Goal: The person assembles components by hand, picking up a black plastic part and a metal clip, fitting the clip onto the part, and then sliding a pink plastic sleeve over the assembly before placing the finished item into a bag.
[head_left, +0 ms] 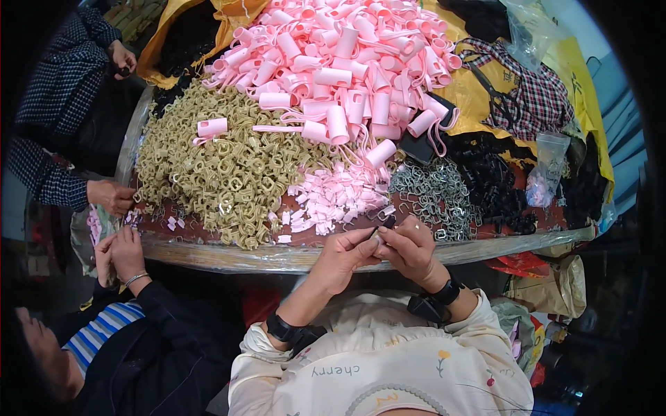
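My left hand (340, 258) and my right hand (412, 251) meet over the near edge of the table, fingertips pinched together. Between them is a small black part (386, 223); its exact kind is too small to tell, and fingers partly cover it. Just beyond my hands lies a heap of small light-pink pieces (338, 197). To its right are loose silvery metal buckles (431, 196), and to its left a wide mound of olive-yellow plastic rings (208, 163). Behind these rises a large pile of pink slotted tubes (337, 121) with wrist loops.
Black clips (489, 184) and a clear bag (547, 170) lie at the right. Scissors (497, 97) rest on checked cloth; a dark phone (417, 147) sits by the tubes. At the left, other people's hands (127, 256) work along the plastic-wrapped table rim (201, 256).
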A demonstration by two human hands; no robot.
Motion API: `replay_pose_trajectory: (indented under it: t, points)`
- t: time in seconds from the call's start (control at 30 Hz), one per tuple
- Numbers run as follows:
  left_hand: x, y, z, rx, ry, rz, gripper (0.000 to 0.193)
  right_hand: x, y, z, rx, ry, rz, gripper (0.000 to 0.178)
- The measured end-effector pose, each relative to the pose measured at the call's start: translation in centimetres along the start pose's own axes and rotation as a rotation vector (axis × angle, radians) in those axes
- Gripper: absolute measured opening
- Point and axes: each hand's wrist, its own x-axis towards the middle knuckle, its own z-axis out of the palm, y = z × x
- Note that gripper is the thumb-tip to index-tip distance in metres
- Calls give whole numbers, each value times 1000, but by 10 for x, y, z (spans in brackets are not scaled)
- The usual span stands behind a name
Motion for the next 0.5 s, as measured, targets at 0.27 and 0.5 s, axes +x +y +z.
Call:
replay_pose_trajectory:
  t: [0.27, 0.5]
  points:
    - [33, 15, -41, 436, 170, 72, 27, 37, 49, 1, -323, -65, 90, 26]
    - [51, 26, -52, 15, 214, 2, 27, 48, 131, 10, -614, -466, 93, 35]
